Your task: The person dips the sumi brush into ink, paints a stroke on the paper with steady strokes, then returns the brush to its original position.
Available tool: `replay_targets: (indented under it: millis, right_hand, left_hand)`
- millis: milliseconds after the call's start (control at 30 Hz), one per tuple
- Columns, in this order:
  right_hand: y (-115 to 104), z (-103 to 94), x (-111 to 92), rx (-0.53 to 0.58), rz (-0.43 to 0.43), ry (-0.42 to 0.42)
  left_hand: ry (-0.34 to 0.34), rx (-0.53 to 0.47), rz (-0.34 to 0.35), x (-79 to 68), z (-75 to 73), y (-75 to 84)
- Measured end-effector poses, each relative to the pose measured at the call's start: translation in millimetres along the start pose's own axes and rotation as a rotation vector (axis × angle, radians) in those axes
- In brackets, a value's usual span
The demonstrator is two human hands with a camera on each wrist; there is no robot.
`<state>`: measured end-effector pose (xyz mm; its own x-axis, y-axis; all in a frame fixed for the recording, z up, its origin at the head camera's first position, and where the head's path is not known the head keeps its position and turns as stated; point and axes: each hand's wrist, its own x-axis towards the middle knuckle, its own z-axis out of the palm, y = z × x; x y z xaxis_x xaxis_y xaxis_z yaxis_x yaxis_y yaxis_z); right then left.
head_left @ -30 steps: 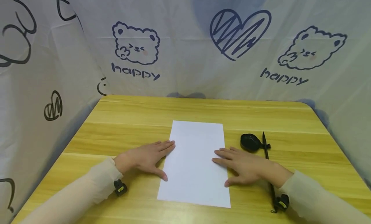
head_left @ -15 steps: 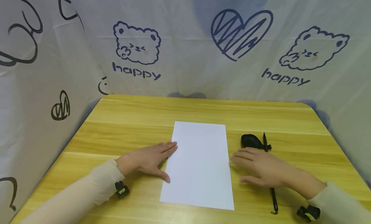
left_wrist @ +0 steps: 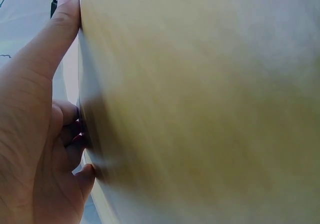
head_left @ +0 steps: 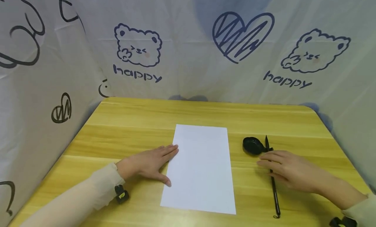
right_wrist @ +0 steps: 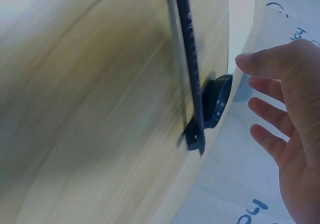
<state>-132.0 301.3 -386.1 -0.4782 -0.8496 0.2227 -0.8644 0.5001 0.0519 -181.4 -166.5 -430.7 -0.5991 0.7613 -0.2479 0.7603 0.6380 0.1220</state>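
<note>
A blank white sheet of paper (head_left: 201, 171) lies lengthwise on the wooden table. My left hand (head_left: 149, 163) rests on its left edge, fingers straight and thumb spread. To the right of the sheet, a slim black calligraphy brush (head_left: 274, 194) with a hanging loop leans its tip end on the handle of a small black ink dish (head_left: 252, 146). My right hand (head_left: 296, 171) hovers over the brush's shaft and hides part of it. In the right wrist view, its loosely bent fingers (right_wrist: 272, 114) stand apart from the brush (right_wrist: 190, 49), holding nothing.
The yellow wood-grain table (head_left: 132, 116) ends at a white cloth (head_left: 188, 67) with bear, heart and "happy" drawings, hanging behind and at the sides. A black wrist camera (head_left: 121, 194) sits under the left cuff, another (head_left: 343, 222) under the right.
My right hand has lifted off the sheet's right edge and moved right, to above the brush. The left hand stays on the paper's left edge.
</note>
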Motion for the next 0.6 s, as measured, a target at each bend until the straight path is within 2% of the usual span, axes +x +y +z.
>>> replay_targets:
  millis: [233, 367, 600]
  right_hand:
    - [6, 4.8, -12, -0.048, -0.039, 0.044]
    - [7, 9.3, -18, -0.076, -0.063, 0.036]
    - [9, 19.1, -27, -0.058, -0.039, 0.028]
  left_hand:
    - [-0.010, -0.002, -0.020, 1.1, -0.1, -0.1]
    - [-0.012, -0.004, -0.020, 1.5, 0.0, 0.0]
    - [-0.014, -0.009, -0.016, 1.5, -0.4, 0.0]
